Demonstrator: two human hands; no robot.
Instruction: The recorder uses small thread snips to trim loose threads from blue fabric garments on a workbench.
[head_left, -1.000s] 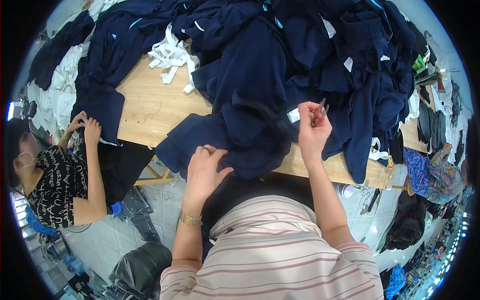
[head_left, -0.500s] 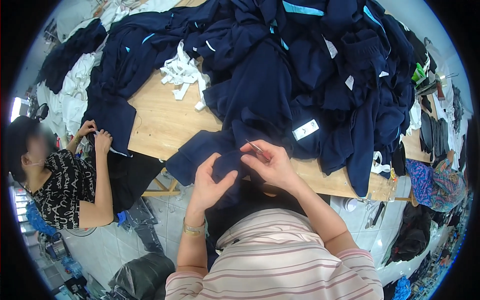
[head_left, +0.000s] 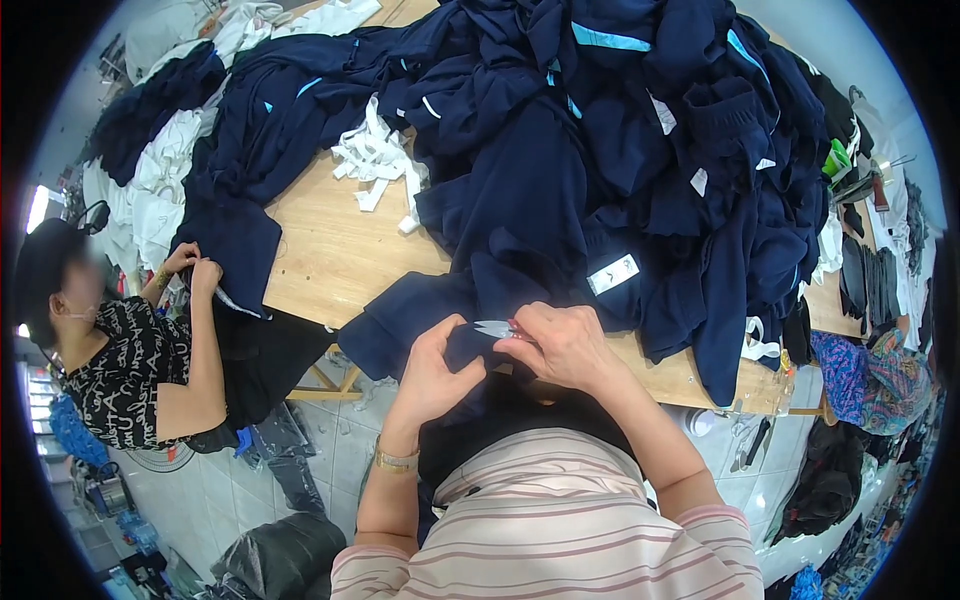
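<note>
Since a moment ago my hands have drawn closer together at the table edge, and the small snips that pointed up from my right hand now lie level between both. My striped knit top, pink and white, fills the near edge of the view. My left hand [head_left: 432,372], with a gold bracelet [head_left: 396,461] at the wrist, is curled and pinches a fold of the dark navy garment [head_left: 500,290], thumb on top. My right hand [head_left: 562,345] is closed around the thread snips [head_left: 493,327], whose thin metal blades point left and meet the cloth right by my left thumb. The garment is soft, matt knit fabric, hanging over the near edge of the wooden table [head_left: 330,250], just in front of my chest.

Just beyond it a white rectangular label [head_left: 613,274] lies on the navy cloth. Behind that rises a big rumpled heap of navy garments [head_left: 620,130], some with light blue trim strips and small white tags. To its left, on bare pale wood, sits a tangle of white fabric strips [head_left: 375,160].

At the left a person in a black and white patterned top sits at the table's side, both hands [head_left: 195,268] on another navy piece. White garments [head_left: 150,190] pile up beyond them. The floor below is pale tile, with a black bag [head_left: 285,555] lying on it. At the far right, dark clothes and a colourful patterned cloth [head_left: 870,375] crowd the table's end.
</note>
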